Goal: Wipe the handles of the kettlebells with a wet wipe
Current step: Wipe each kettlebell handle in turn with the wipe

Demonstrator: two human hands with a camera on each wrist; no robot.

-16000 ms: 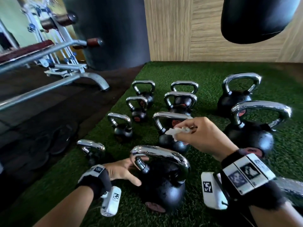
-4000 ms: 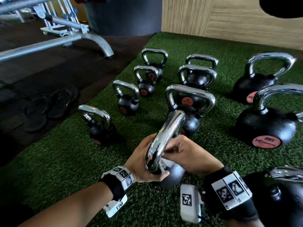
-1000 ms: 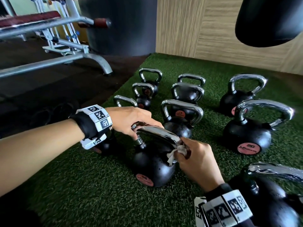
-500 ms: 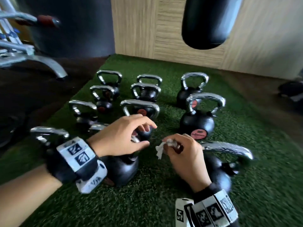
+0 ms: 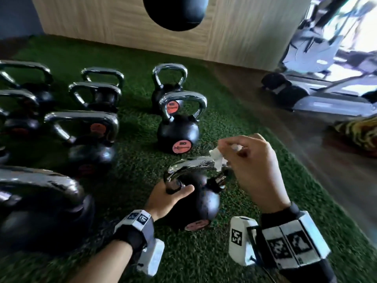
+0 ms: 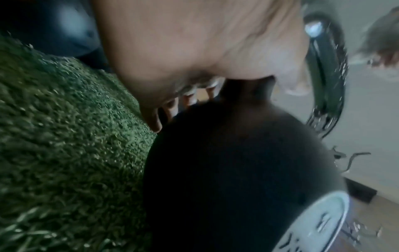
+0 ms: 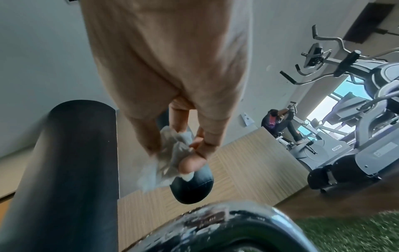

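Gripping kettlebell point(image 5: 201, 198) at handle point(image 5: 193, 164) base, left hand point(image 5: 165, 199); pinching wipe point(image 5: 217, 160) between fingertips above handle, right hand point(image 5: 252, 168).

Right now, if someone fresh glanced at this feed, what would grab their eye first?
Front and centre, the left hand grips one side of the nearest kettlebell handle while the right hand pinches a crumpled wet wipe at its top. Behind and left, more kettlebells stand on green turf; a black punching bag hangs above.
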